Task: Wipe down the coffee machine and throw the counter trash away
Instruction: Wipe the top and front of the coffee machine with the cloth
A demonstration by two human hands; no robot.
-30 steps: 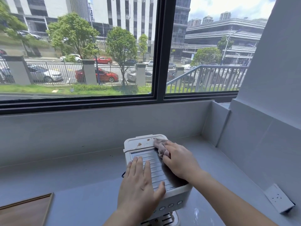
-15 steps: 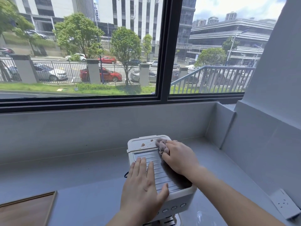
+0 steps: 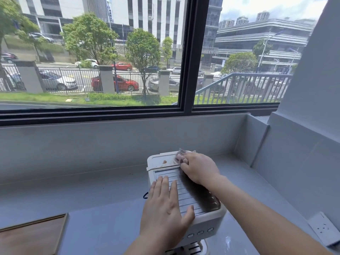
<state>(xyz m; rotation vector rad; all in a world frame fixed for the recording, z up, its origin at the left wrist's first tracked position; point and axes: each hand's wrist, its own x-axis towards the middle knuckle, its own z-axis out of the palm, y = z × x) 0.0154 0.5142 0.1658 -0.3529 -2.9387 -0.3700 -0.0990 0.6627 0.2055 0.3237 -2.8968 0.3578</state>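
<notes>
Wiping going on: right hand [image 3: 199,169] clutching wadded cloth [image 3: 181,156] on back lid of white coffee machine [image 3: 200,224], brown smudge [image 3: 164,161] just beside. Left hand [image 3: 162,208] flat, fingers spread, on ribbed top. Machine on grey counter [image 3: 101,227] under window.

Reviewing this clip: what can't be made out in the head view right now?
- Front and lower body of the white coffee machine: cut off by the bottom edge and covered by the left hand.
- Most of the crumpled pinkish cloth: hidden under the right hand.
- Counter trash: none visible.
- Brown wooden board: cut off at the lower left corner.
</notes>
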